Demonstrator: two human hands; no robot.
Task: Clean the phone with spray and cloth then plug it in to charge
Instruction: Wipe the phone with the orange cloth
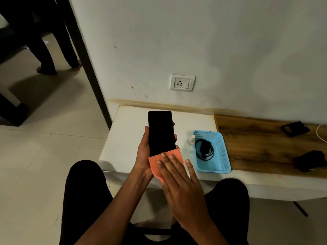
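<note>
A black phone (161,132) with a dark screen stands upright above the white table, gripped from behind by my left hand (143,152), thumb on its left edge and fingertips on its right edge. My right hand (180,184) lies flat with straight fingers on an orange cloth (155,163), pressing it against the phone's lower end. A small clear spray bottle (190,142) stands on the table beside a blue basket (224,156). A black charger with its coiled cable (204,149) lies in the basket. A white wall socket (182,83) sits on the wall above the table.
The white table (127,138) meets a wooden-topped surface (256,144) on the right, with two dark objects (295,129) (309,160) and a white cable (321,133) on it. A person's legs (51,50) stand at far left beyond a dark door frame (88,68). My knees are below the table edge.
</note>
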